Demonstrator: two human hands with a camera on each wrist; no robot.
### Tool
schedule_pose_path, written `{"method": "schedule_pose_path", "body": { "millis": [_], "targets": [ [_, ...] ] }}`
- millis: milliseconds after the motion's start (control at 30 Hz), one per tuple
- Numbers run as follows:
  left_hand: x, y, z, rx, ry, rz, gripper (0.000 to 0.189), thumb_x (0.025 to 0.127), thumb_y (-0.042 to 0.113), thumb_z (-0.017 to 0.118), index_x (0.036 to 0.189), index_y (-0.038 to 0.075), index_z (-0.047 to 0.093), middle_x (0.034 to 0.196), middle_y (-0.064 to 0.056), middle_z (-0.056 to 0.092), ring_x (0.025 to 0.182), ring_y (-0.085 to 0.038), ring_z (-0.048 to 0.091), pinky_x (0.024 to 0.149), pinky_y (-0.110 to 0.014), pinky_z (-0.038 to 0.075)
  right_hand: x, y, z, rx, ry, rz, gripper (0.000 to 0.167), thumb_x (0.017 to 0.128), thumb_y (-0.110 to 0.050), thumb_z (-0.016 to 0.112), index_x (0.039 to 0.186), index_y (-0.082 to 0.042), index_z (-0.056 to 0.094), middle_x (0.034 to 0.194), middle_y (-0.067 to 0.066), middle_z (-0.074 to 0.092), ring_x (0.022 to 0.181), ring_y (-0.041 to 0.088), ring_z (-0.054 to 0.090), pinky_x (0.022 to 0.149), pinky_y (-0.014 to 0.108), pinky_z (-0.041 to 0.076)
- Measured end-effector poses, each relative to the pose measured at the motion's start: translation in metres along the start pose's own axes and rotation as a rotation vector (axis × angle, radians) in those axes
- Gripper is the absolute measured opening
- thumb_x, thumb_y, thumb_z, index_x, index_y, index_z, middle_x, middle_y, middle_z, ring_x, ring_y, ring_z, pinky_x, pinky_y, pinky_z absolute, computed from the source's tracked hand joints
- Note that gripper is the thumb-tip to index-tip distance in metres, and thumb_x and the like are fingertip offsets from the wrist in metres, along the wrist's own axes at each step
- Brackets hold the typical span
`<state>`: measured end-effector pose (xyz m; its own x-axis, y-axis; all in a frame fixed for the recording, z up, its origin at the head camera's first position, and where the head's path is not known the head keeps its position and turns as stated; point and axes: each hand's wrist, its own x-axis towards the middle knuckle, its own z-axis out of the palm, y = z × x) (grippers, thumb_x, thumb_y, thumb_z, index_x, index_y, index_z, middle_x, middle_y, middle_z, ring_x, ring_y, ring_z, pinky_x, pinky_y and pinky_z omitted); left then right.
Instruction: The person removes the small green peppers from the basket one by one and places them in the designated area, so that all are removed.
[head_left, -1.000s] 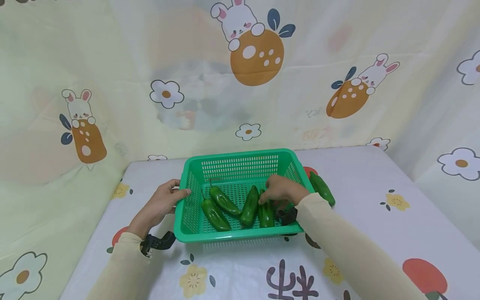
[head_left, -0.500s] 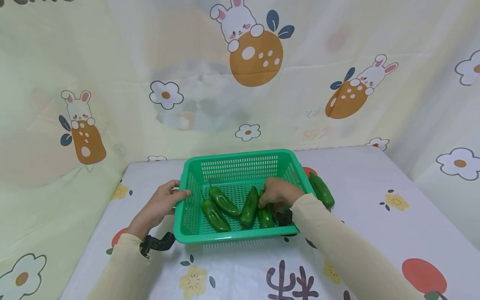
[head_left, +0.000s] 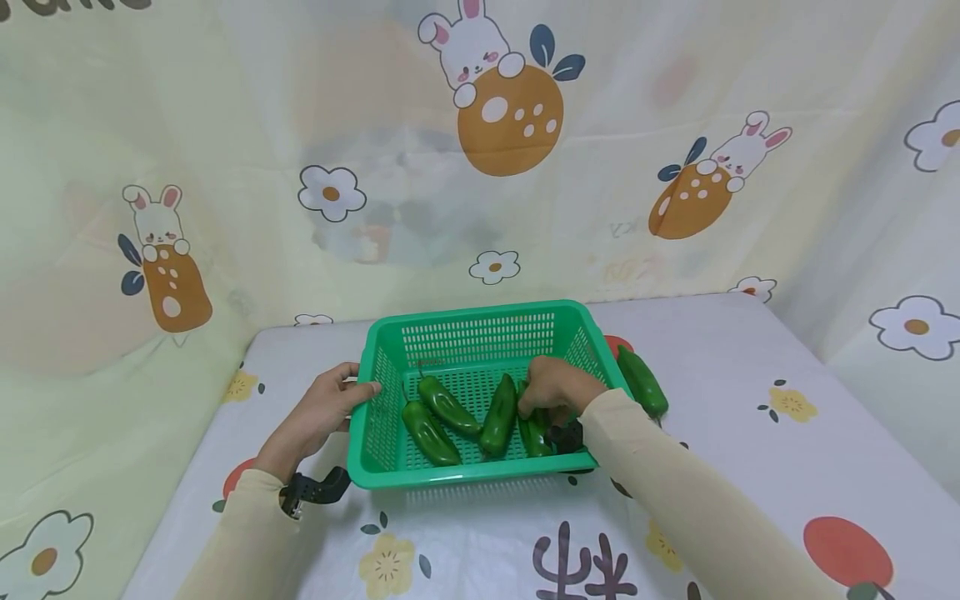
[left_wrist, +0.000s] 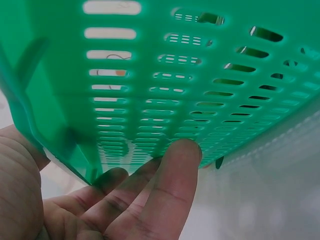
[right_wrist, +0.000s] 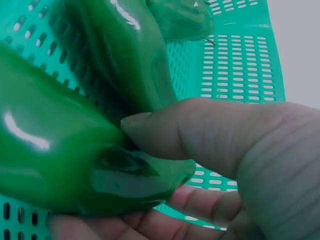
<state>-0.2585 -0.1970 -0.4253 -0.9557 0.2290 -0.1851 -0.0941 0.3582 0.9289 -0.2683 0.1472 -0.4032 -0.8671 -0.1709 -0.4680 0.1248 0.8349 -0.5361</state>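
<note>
A green plastic basket [head_left: 465,477] with slotted walls sits on the table. My left hand [head_left: 318,412] grips its left rim, thumb over the top; in the left wrist view the fingers [left_wrist: 170,195] lie under the outer wall. Inside the basket, my right hand [head_left: 558,385] holds a green pepper [head_left: 534,435] near the right end. Up close in the right wrist view, thumb and fingers are around one end of that glossy pepper [right_wrist: 55,155]. Just left of it lies another pepper [head_left: 498,417], with two more peppers [head_left: 431,433] farther left.
Outside the basket, one more green pepper [head_left: 642,382] lies on the table against the right wall. A printed cloth [head_left: 720,467] covers the table. Behind it hangs a curtain [head_left: 405,250] with rabbits and flowers. Each wrist wears a black camera strap [head_left: 318,486].
The lower end of the held pepper has swung slightly to the right. My right hand has shifted a little left. My left hand stays on the basket rim.
</note>
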Motion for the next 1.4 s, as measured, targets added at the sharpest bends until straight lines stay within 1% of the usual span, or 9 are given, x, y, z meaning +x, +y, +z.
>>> {"method": "schedule_pose_path", "body": {
  "millis": [233,467,533,600,667,767,1133,1267,1400],
  "targets": [
    [0.000,-0.001,0.000,0.000,-0.005,0.003,0.047,0.105,0.021,0.060,0.142,-0.004,0.047,0.121,-0.026,0.069,0.092,-0.030,0.077,0.076,-0.043,0.066,-0.004,0.001,-0.005,0.020,0.009,-0.009,0.031,0.088,-0.008,0.076,0.069,-0.012,0.052,0.082,0.019,0.071,0.064,0.027,0.072,0.057,0.038,0.063],
    [0.000,-0.001,0.000,-0.001,-0.005,0.009,0.047,0.105,0.021,0.061,0.142,-0.004,0.047,0.122,-0.027,0.069,0.093,-0.031,0.077,0.077,-0.044,0.066,-0.012,-0.001,-0.014,0.082,0.014,-0.046,0.038,0.088,-0.006,0.076,0.069,-0.014,0.045,0.064,0.002,0.053,0.063,0.023,0.070,0.059,0.036,0.063],
    [-0.001,-0.001,0.000,0.000,-0.005,0.009,0.047,0.105,0.021,0.061,0.142,-0.004,0.046,0.122,-0.027,0.069,0.093,-0.031,0.077,0.077,-0.044,0.066,-0.013,-0.001,-0.017,0.096,0.021,-0.052,0.034,0.088,-0.006,0.077,0.073,-0.011,0.047,0.066,0.003,0.053,0.062,0.022,0.069,0.059,0.035,0.063],
    [-0.001,-0.002,0.000,0.000,-0.003,0.010,0.047,0.105,0.021,0.060,0.142,-0.004,0.046,0.121,-0.027,0.069,0.093,-0.030,0.077,0.076,-0.043,0.066,-0.016,-0.002,-0.020,0.110,0.027,-0.066,0.017,0.088,-0.006,0.076,0.090,-0.002,0.059,0.079,0.009,0.062,0.064,0.023,0.071,0.061,0.036,0.064],
    [-0.002,-0.002,0.001,-0.001,0.000,0.010,0.047,0.105,0.021,0.060,0.142,-0.004,0.046,0.121,-0.027,0.069,0.093,-0.030,0.077,0.076,-0.043,0.066,-0.018,-0.003,-0.024,0.118,0.033,-0.074,0.033,0.089,-0.006,0.076,0.117,0.006,0.062,0.100,0.018,0.068,0.066,0.024,0.072,0.063,0.037,0.064],
    [-0.002,-0.002,0.001,-0.005,0.003,0.012,0.046,0.105,0.020,0.060,0.142,-0.005,0.046,0.121,-0.027,0.069,0.092,-0.030,0.078,0.075,-0.043,0.066,-0.021,-0.005,-0.029,0.129,0.031,-0.085,0.062,0.091,-0.007,0.075,0.144,0.012,0.049,0.123,0.027,0.065,0.071,0.026,0.075,0.065,0.039,0.065],
    [-0.002,-0.001,0.001,-0.002,0.002,0.011,0.047,0.105,0.019,0.060,0.143,-0.006,0.046,0.121,-0.028,0.068,0.091,-0.030,0.077,0.075,-0.043,0.066,-0.032,-0.003,-0.052,0.196,0.040,-0.098,0.074,0.093,-0.009,0.072,0.154,0.012,0.036,0.134,0.029,0.062,0.077,0.026,0.076,0.069,0.041,0.066],
    [-0.002,0.000,0.001,-0.002,0.002,0.012,0.048,0.105,0.019,0.060,0.143,-0.006,0.046,0.121,-0.028,0.068,0.092,-0.030,0.077,0.075,-0.043,0.066,-0.036,0.001,-0.062,0.223,0.049,-0.084,0.073,0.094,-0.012,0.071,0.155,0.010,0.036,0.126,0.025,0.063,0.082,0.023,0.073,0.072,0.039,0.066],
    [-0.002,0.001,0.001,-0.003,0.000,0.015,0.048,0.105,0.019,0.060,0.143,-0.006,0.046,0.122,-0.028,0.068,0.092,-0.030,0.077,0.075,-0.043,0.066,-0.041,0.005,-0.071,0.236,0.064,-0.083,0.074,0.094,-0.013,0.072,0.156,0.008,0.037,0.119,0.022,0.065,0.079,0.022,0.070,0.073,0.039,0.065]
  ]
}}
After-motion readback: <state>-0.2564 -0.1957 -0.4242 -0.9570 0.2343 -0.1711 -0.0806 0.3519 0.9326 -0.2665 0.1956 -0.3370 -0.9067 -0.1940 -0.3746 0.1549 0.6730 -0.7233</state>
